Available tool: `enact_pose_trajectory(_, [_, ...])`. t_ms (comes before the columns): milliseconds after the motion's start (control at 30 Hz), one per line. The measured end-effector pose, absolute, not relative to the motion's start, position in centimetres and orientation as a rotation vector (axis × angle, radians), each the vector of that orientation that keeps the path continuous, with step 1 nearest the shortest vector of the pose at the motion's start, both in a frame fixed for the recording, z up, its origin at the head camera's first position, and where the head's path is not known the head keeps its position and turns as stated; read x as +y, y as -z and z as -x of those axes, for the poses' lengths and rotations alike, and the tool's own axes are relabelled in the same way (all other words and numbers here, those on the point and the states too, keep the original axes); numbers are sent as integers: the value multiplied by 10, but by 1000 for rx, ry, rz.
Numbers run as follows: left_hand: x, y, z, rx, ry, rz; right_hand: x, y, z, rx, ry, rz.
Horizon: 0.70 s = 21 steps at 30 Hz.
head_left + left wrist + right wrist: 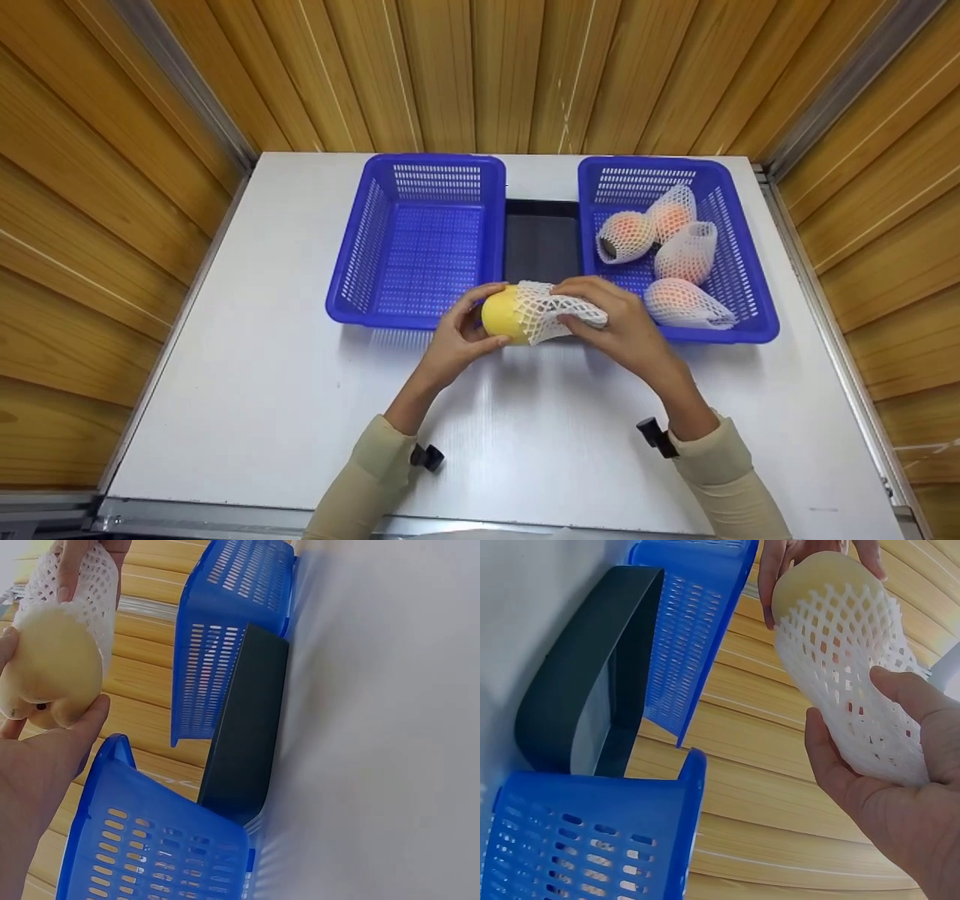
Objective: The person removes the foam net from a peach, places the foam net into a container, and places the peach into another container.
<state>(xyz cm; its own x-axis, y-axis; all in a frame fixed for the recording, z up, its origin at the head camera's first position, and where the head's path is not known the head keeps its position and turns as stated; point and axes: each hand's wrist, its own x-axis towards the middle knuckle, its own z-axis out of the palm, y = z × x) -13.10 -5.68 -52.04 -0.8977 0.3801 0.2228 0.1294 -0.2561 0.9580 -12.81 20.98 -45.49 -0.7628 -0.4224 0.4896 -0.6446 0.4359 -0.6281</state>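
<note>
The worktop (232, 352) leaves passage at left; left hand (454, 343) and right hand (626, 324) bar the middle, left basket (439, 244), tray (542, 244) and right basket (754, 262) the rear.

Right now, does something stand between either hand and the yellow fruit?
Nothing visible stands between the left hand and the yellow fruit. Between the right hand and the fruit is the white net, which this hand grips.
</note>
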Motion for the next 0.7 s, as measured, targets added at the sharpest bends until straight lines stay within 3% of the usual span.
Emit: enact_pose_trajectory(700, [-43, 534, 107, 1777, -2109, -633, 211, 484, 101, -2642, -1393, -954])
